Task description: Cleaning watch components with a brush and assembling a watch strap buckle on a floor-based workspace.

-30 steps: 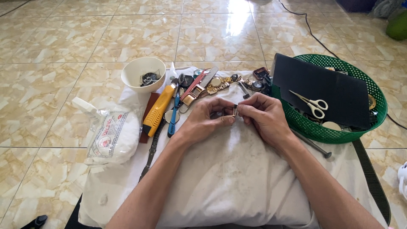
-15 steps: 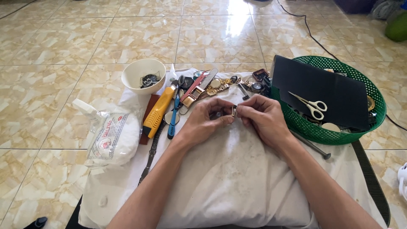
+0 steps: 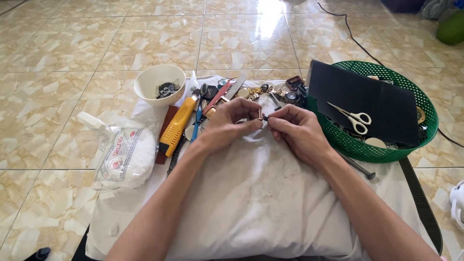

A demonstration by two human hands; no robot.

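Both hands, left hand (image 3: 227, 126) and right hand (image 3: 298, 131), grip a small coppery rectangular watch case (image 3: 255, 114) over rumpled white cloth (image 3: 251, 193).

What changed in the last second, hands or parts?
Very little. The left hand and right hand are still pinched together over the white cushion, on a small metal-framed piece, which now shows a bit more clearly between the fingertips. Nothing taken up or let go. The bowl, yellow cutter, green basket and scissors stayed put.
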